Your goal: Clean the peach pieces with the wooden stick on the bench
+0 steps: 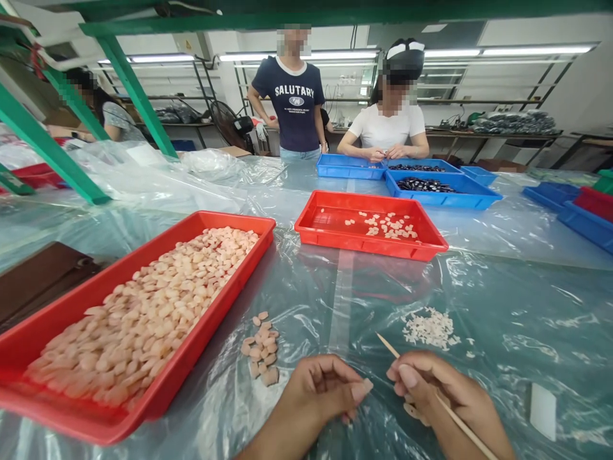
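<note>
My left hand (pixel 325 396) is closed in a pinch, thumb against the fingers; a pale bit shows at the thumb tip, and I cannot tell whether it is a small piece or the nail. My right hand (pixel 440 396) grips a thin wooden stick (pixel 462 427), its sharp end pointing up and left between the hands. Some pale flat pieces (pixel 414 412) show beneath the right fingers. Left of my left hand lies a small group of pinkish oval pieces (pixel 262 345). Beyond my right hand is a pile of small white bits (pixel 430 328).
A long red tray (pixel 191 358) full of pale oval pieces stands at left; another red tray (pixel 325 220) holds fewer. Blue trays (pixel 352 167) lie farther back, where a seated person (pixel 390 128) handles something. Another person (pixel 295 96) stands behind. A white block (pixel 543 411) lies at right.
</note>
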`<state>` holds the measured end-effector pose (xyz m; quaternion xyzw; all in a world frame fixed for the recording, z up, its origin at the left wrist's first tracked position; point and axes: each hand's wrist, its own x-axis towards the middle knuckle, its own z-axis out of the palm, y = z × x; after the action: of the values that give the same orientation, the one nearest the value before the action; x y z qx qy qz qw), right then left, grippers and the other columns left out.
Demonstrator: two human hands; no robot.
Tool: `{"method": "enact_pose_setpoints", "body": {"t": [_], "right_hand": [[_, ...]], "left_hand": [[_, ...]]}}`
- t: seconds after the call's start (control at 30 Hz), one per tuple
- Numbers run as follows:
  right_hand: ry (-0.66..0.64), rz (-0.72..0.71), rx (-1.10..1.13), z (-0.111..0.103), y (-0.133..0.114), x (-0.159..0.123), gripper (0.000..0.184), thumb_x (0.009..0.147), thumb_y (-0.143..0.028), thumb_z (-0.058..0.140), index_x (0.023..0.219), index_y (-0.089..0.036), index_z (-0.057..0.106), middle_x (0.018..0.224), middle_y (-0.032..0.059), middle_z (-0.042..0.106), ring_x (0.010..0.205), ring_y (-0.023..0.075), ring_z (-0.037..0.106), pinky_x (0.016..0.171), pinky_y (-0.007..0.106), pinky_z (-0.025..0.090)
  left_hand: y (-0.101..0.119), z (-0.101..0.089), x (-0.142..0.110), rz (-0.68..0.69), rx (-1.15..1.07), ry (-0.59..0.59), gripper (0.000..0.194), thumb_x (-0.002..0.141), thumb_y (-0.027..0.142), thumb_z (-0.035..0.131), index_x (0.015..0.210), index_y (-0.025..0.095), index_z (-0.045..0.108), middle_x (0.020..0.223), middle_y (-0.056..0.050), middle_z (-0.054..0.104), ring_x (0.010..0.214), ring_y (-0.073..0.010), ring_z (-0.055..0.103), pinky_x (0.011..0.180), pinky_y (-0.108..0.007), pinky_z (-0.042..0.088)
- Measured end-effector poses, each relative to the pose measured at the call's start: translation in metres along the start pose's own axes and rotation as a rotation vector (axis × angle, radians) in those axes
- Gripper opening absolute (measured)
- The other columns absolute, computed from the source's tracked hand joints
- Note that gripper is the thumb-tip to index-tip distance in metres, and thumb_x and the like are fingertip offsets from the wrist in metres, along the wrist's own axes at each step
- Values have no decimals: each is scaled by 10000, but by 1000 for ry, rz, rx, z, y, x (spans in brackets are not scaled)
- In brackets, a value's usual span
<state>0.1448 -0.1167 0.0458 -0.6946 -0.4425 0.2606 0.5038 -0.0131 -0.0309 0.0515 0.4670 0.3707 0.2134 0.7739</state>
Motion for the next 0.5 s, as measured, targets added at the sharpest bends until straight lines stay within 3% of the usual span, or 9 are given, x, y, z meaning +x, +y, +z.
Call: {"method": "enact_pose_setpoints", "body": {"t": [0.13,0.33,0.5], "right_hand": [[-42,-13,20,2,1,-1,371,860,-554,532,754,-232,684,683,23,698,604,169,663,499,201,512],[-74,6,153,16,11,-6,170,812,-430,646,889,-283,681,953,35,754,770,181,705,620,200,528],[-156,-91,289,21,6,-5,45,793,-278,673,826,-305,689,726,-39,720,595,116,668,576,154,496]], "left_hand": [[3,-6,4,-140,-256,-79,288,618,333,858,703,97,714,626,-14,635,493,-47,509,507,-144,404],[-2,-8,7,-163,-292,-109,295,608,334,872,708,90,740,606,-22,646,465,-36,526,480,-123,409],[-7,-8,8,-153,-198,-167,323,612,399,852,675,101,744,610,-30,650,468,-44,530,475,-135,397]]}}
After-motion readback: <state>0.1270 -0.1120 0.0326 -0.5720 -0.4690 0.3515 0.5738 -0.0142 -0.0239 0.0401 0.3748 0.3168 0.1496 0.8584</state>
